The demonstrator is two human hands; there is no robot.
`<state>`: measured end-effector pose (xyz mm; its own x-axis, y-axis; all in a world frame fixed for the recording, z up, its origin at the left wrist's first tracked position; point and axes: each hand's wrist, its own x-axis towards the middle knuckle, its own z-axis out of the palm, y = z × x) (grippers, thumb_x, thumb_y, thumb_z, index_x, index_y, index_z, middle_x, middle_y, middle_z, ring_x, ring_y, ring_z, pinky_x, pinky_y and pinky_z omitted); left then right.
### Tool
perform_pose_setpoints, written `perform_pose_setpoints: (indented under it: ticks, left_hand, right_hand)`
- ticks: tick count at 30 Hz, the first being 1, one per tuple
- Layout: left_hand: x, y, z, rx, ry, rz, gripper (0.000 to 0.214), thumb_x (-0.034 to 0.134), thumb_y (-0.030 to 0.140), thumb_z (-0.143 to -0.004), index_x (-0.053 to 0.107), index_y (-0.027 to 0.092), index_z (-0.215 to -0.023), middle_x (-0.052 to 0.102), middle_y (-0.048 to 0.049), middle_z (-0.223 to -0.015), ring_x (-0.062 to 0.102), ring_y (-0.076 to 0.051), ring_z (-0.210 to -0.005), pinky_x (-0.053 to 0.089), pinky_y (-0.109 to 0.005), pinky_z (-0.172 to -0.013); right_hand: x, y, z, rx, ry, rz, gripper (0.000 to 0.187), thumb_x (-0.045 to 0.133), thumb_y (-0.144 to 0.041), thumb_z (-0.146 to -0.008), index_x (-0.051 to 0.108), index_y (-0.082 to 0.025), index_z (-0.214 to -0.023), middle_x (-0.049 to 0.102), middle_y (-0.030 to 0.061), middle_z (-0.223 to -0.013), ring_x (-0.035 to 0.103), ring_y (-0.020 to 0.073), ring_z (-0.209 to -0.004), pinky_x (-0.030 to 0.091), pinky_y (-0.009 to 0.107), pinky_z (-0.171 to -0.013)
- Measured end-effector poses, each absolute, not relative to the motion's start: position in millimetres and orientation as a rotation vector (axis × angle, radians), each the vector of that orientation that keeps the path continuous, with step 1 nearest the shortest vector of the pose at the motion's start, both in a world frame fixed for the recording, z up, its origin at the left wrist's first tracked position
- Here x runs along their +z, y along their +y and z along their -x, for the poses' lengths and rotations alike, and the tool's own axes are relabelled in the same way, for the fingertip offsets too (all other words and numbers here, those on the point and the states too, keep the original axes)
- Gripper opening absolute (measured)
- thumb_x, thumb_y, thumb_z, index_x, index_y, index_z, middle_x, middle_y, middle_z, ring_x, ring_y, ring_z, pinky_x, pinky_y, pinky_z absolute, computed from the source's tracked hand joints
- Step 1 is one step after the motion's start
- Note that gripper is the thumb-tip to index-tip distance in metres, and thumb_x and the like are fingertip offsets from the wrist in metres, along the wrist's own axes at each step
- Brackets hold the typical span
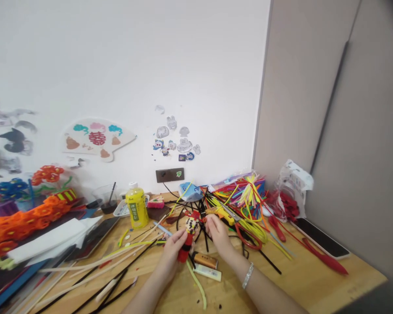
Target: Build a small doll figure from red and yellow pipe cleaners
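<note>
A small pipe-cleaner figure (192,225) stands upright in the middle of the view, with a red body, a cream face with black features and a red top. My left hand (174,246) is wrapped round its red body from the left. On the other side, my right hand (218,231) is closed in a pinch beside the figure's head, close to the red top. Whatever lies between its fingertips is too small to make out. Below the figure, a brown lighter-sized box (205,261) and a white-and-pale-green stick-like item (208,272) lie on the wooden table (239,292).
Loose black and cream pipe cleaners (114,283) spread over the left front. A yellow bottle (136,207) stands behind them. Colourful pipe-cleaner bundles (249,196), red-handled scissors (277,227) and a phone (322,237) lie at the right. Orange fuzzy flowers (36,220) line the left.
</note>
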<state>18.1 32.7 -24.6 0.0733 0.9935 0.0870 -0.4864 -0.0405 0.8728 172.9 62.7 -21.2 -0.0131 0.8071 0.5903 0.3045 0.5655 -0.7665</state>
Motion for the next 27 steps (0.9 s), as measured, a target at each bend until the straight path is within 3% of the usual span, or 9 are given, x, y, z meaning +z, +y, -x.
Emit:
perform_pose_setpoints:
  ticks: [10, 17, 24, 27]
  left_hand:
    - [-25, 30, -22, 1.283, 0.724, -0.993, 0.029, 0.071, 0.032, -0.065, 0.068, 0.013, -0.086, 0.069, -0.0090, -0.074, 0.053, -0.011, -0.051, 0.038, -0.022, -0.049]
    - [-32, 30, -25, 1.192, 0.766, -1.127, 0.024, 0.068, 0.032, -0.068, 0.065, 0.015, -0.085, 0.065, -0.0059, -0.076, 0.053, -0.011, -0.057, 0.037, -0.020, -0.049]
    - [-34, 34, -21, 1.167, 0.836, -1.190, 0.032, 0.070, 0.036, -0.064, 0.065, 0.014, -0.088, 0.059, -0.0005, -0.065, 0.048, -0.009, -0.051, 0.033, -0.019, -0.048]
    - [-35, 34, -21, 1.147, 0.863, -1.227, 0.036, 0.072, 0.038, -0.061, 0.066, 0.013, -0.086, 0.058, -0.0001, -0.063, 0.046, -0.009, -0.052, 0.031, -0.019, -0.048]
  right_hand:
    - [-14, 58, -175, 0.505, -1.616, 0.952, 0.027, 0.038, -0.032, -0.086, 0.050, -0.018, -0.065, 0.046, -0.0022, -0.061, 0.042, 0.0123, -0.057, 0.032, 0.023, -0.054]
    - [-15, 62, -178, 0.508, -1.583, 0.971, 0.028, 0.037, -0.032, -0.087, 0.052, -0.018, -0.069, 0.050, -0.0012, -0.061, 0.046, 0.0130, -0.058, 0.035, 0.023, -0.056]
    - [-8, 63, -185, 0.565, -1.591, 0.886, 0.024, 0.042, -0.032, -0.086, 0.060, -0.019, -0.096, 0.064, 0.0048, -0.094, 0.057, 0.0172, -0.086, 0.042, 0.028, -0.077]
    - [-7, 64, -187, 0.576, -1.663, 0.823, 0.021, 0.045, -0.029, -0.085, 0.063, -0.020, -0.090, 0.065, 0.0045, -0.091, 0.058, 0.0167, -0.085, 0.044, 0.029, -0.078]
